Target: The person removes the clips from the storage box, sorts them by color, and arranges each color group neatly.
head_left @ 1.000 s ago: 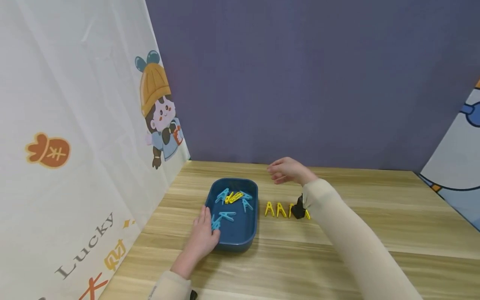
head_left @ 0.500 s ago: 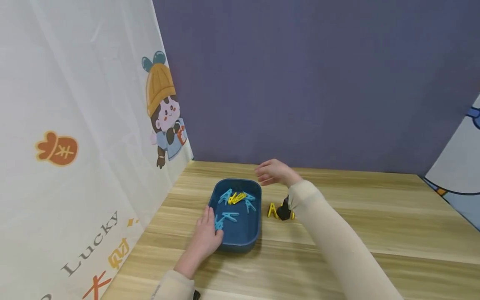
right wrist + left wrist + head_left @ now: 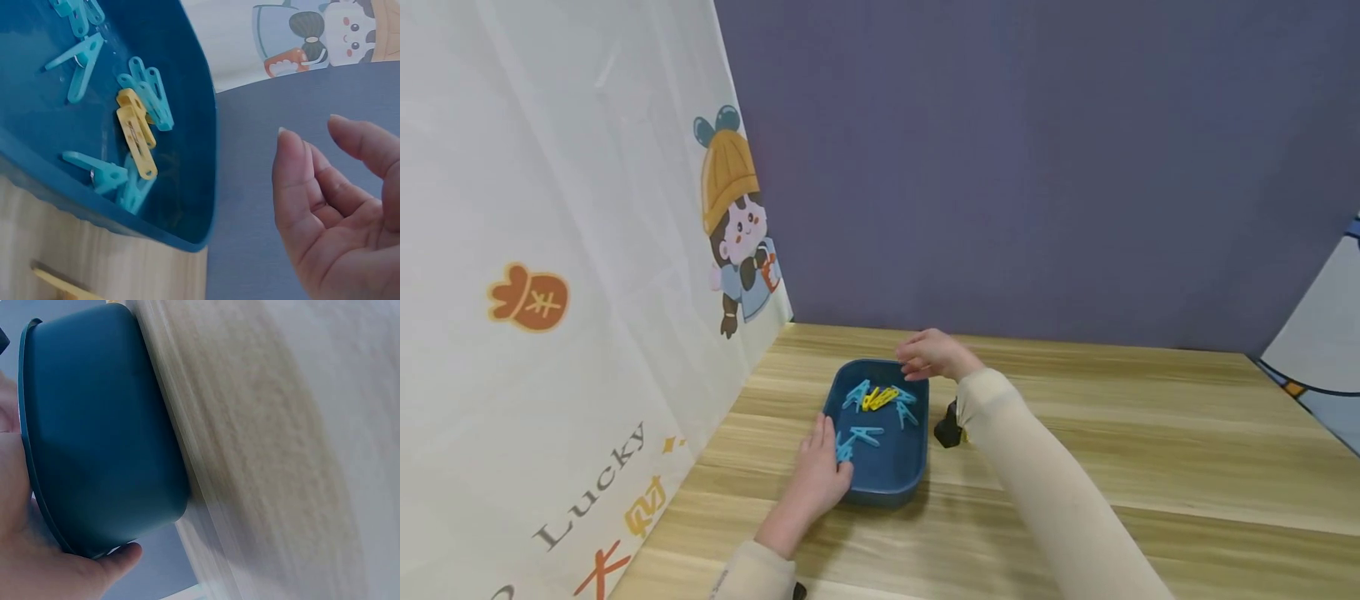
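Observation:
My left hand (image 3: 823,471) rests on the left rim of a dark blue plastic bin (image 3: 887,492), its fingers straight and its thumb stretched towards the near corner. In the left wrist view the thumb (image 3: 122,559) shows beside the bin's outer wall. Light blue clothespins (image 3: 867,436) and yellow clothespins (image 3: 884,399) lie inside the bin. Over the bin's far right corner hovers my right hand (image 3: 932,354). The right wrist view shows its thumb and fingers curved and apart, with nothing between them.
A yellow clothespin (image 3: 65,284) lies on the wooden table (image 3: 1075,433) right of the bin; my right forearm hides others there in the head view. A dark wall (image 3: 1000,167) stands behind the table, and a white printed sheet (image 3: 587,167) borders its left.
My right hand has moved left from above the table to the bin's far right corner. The left hand stays on the bin's rim. The head view has shifted slightly.

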Demonstrator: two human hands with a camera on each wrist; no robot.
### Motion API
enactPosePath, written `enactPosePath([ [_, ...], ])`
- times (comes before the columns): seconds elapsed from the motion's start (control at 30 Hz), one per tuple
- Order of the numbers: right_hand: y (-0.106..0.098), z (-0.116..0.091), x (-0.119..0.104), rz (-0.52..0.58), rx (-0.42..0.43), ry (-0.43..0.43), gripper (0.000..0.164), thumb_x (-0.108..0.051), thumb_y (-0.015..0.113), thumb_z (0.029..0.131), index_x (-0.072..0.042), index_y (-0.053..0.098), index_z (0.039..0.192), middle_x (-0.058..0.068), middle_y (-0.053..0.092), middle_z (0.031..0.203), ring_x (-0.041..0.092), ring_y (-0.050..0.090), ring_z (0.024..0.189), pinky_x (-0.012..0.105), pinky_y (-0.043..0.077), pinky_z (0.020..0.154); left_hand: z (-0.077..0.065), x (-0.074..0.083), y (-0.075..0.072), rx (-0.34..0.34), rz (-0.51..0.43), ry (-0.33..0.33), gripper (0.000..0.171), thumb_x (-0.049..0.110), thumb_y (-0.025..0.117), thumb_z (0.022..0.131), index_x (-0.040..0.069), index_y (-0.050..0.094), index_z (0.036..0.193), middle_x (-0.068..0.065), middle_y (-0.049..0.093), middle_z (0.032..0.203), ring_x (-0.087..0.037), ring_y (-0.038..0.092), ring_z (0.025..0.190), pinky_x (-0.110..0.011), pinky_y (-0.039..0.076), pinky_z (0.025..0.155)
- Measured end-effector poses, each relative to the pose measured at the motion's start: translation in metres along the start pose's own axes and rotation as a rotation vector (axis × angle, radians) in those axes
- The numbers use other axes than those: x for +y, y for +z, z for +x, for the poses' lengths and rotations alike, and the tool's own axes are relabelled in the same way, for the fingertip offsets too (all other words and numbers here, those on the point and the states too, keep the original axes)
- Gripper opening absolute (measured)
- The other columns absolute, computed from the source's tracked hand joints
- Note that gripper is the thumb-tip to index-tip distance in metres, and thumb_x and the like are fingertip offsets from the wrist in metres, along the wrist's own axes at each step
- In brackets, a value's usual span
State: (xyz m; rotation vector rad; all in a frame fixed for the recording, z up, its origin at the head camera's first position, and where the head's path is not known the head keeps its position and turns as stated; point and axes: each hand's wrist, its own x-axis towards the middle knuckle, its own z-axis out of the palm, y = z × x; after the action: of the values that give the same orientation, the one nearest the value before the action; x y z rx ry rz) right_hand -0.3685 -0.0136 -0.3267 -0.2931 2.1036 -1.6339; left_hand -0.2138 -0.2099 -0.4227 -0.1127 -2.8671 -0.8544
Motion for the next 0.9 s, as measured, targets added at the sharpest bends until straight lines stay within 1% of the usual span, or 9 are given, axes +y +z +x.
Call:
enactPosePath([
  [0.17,0.01,0.009,0.007,0.029,0.001,0.035,0.041,-0.009,0.051,0.093,0.009,0.043,0.128,0.025,0.051,0.121,0.034,0.056,0.101,0.035,0.051,0.077,0.0,0.0,-0.001,0.011,0.001,0.008,0.068,0.013,0.053,0.084,-0.015,0.022,0.138,-0.027,0.013,0.147,-0.045,0.024,0.127,-0.052,0.028,0.1],
  [0.3,0.018,0.016,0.014,0.025,0.019,0.069,0.037,-0.008,0.053,0.092,0.008,0.047,0.124,0.027,0.049,0.122,0.039,0.051,0.108,0.039,0.05,0.079,0.0,-0.001,0.001,0.034,0.005,0.029,0.068,0.012,0.054,0.083,-0.016,0.024,0.137,-0.03,0.016,0.146,-0.047,0.025,0.126,-0.053,0.028,0.099],
  [0.37,0.022,0.018,0.017,0.024,0.039,0.08,0.035,-0.008,0.055,0.09,0.008,0.05,0.12,0.028,0.049,0.12,0.039,0.054,0.103,0.042,0.049,0.082,0.001,-0.001,0.002,0.04,0.008,0.034,0.068,0.012,0.054,0.082,-0.017,0.025,0.136,-0.03,0.017,0.145,-0.048,0.026,0.125,-0.053,0.028,0.099],
  [0.47,0.028,0.021,0.02,0.015,0.064,0.078,0.031,-0.006,0.057,0.088,0.009,0.053,0.115,0.029,0.051,0.116,0.034,0.058,0.09,0.044,0.049,0.081,0.001,-0.001,0.002,0.038,0.005,0.035,0.068,0.013,0.055,0.082,-0.017,0.025,0.136,-0.03,0.017,0.145,-0.048,0.026,0.125,-0.053,0.028,0.099],
  [0.57,0.035,0.024,0.022,0.01,0.077,0.08,0.029,-0.005,0.058,0.087,0.01,0.054,0.112,0.029,0.051,0.114,0.028,0.058,0.078,0.042,0.05,0.078,0.002,0.0,0.002,0.026,0.004,0.026,0.069,0.014,0.055,0.083,-0.016,0.024,0.137,-0.029,0.016,0.146,-0.046,0.026,0.125,-0.052,0.028,0.1],
  [0.63,0.04,0.025,0.023,-0.014,0.088,0.078,0.026,-0.004,0.058,0.087,0.009,0.056,0.109,0.029,0.052,0.113,0.026,0.057,0.074,0.041,0.051,0.076,0.001,0.0,0.001,0.021,0.004,0.026,0.069,0.014,0.055,0.083,-0.015,0.024,0.137,-0.029,0.016,0.146,-0.046,0.026,0.125,-0.051,0.029,0.1],
  [0.73,0.046,0.026,0.023,-0.053,0.12,0.083,0.012,-0.002,0.058,0.086,0.006,0.056,0.095,0.025,0.055,0.106,0.026,0.057,0.071,0.041,0.051,0.075,0.001,0.001,0.001,0.021,-0.002,0.03,0.069,0.014,0.055,0.083,-0.016,0.024,0.137,-0.029,0.016,0.146,-0.046,0.026,0.125,-0.052,0.029,0.099],
  [0.8,0.049,0.027,0.023,-0.091,0.146,0.086,0.006,0.0,0.059,0.085,0.004,0.054,0.086,0.021,0.056,0.099,0.029,0.059,0.074,0.041,0.051,0.075,0.0,0.002,0.0,0.023,-0.007,0.032,0.069,0.013,0.055,0.083,-0.016,0.024,0.137,-0.03,0.016,0.145,-0.046,0.026,0.125,-0.052,0.028,0.099],
  [0.9,0.052,0.031,0.026,-0.149,0.178,0.107,0.006,0.0,0.059,0.085,0.004,0.055,0.087,0.017,0.055,0.095,0.033,0.06,0.082,0.042,0.051,0.076,0.0,0.001,0.001,0.027,-0.008,0.036,0.068,0.013,0.055,0.083,-0.017,0.024,0.136,-0.03,0.017,0.145,-0.046,0.026,0.125,-0.052,0.029,0.099],
])
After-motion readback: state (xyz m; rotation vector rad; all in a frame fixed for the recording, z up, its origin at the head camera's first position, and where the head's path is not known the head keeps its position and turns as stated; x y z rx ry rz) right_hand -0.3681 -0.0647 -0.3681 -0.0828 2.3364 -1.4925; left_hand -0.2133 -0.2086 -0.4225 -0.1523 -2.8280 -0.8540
